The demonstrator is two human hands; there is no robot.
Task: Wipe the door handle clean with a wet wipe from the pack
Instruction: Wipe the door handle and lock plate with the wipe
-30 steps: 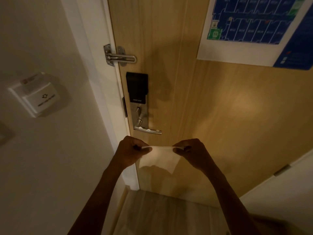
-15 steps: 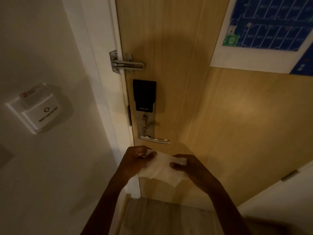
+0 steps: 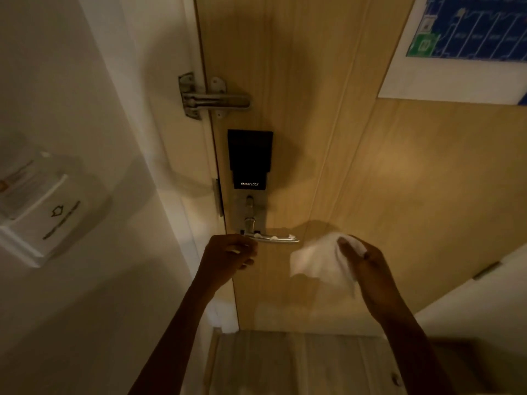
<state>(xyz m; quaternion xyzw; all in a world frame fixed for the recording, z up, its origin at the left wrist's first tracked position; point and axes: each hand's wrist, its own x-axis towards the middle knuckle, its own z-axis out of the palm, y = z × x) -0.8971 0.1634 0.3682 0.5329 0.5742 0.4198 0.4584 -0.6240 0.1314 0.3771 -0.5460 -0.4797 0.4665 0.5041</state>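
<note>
Your right hand (image 3: 368,266) pinches the limp, light wet wipe (image 3: 316,259); your left hand (image 3: 228,256) curls loosely, holding nothing. The door handle (image 3: 275,238) sits between them, rigid and probably slick: bunch the wipe around its lever.

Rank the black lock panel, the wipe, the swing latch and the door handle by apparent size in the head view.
1. Lock panel
2. Wipe, crumpled and nearer the camera, so unsure
3. Swing latch
4. Door handle
</note>
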